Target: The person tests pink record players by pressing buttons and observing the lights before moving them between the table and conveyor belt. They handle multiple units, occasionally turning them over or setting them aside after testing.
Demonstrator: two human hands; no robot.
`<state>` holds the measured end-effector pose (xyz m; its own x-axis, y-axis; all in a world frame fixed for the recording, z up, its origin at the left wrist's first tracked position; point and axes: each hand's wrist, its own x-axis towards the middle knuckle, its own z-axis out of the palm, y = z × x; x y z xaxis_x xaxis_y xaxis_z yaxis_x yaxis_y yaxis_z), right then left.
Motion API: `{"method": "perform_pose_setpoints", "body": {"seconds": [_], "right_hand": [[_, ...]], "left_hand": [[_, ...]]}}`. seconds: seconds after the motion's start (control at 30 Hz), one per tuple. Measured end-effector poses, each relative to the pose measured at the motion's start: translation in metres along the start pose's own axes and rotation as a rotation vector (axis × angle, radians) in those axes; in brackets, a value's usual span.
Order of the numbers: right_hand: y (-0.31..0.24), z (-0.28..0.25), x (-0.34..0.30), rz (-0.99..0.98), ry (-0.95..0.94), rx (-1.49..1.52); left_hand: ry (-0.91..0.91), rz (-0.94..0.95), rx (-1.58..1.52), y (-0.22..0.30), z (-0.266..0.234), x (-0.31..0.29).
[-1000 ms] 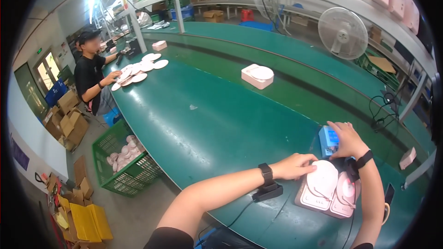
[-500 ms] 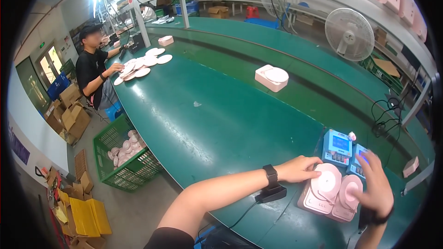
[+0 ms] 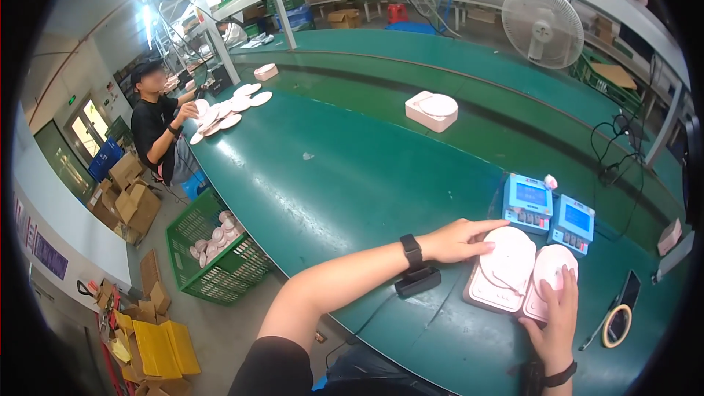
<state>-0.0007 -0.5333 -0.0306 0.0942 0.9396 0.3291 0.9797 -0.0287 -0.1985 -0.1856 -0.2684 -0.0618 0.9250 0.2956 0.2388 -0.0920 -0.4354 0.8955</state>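
Note:
Two pale pink turntable-shaped devices, each with a round disc on top and small knobs along its front, sit side by side on the green table. At the left device, my left hand has its index finger stretched along the far edge toward the blue meters and its thumb at the disc's rim. My right hand grips the right device, fingers over its disc and thumb at the near edge. Just beyond stand a blue meter and a second blue meter, both with lit screens.
A phone and a cream ring lie at right. Another pink device rests farther off. A co-worker handles pale discs at far left. A green crate stands on the floor; a fan is behind.
My right hand has come down from above the right device and meter onto that device. My left index finger has stretched out. The view has shifted, bringing the phone and ring into sight.

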Motion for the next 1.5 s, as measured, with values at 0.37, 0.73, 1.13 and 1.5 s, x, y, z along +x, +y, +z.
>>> {"method": "perform_pose_setpoints", "body": {"seconds": [0.37, 0.73, 1.13, 1.5], "right_hand": [[0.029, 0.003, 0.005, 0.267, 0.151, 0.3], [0.038, 0.01, 0.0, 0.222, 0.151, 0.343], [0.065, 0.018, 0.004, 0.463, 0.228, 1.26], [0.066, 0.006, 0.001, 0.404, 0.042, 1.391]], "left_hand": [[-0.037, -0.149, -0.059, 0.004, 0.0, 0.003], [-0.05, 0.084, -0.038, 0.006, 0.001, 0.003], [-0.07, -0.023, 0.006, 0.007, -0.002, 0.003], [-0.098, -0.047, 0.006, 0.005, -0.001, 0.003]]}}
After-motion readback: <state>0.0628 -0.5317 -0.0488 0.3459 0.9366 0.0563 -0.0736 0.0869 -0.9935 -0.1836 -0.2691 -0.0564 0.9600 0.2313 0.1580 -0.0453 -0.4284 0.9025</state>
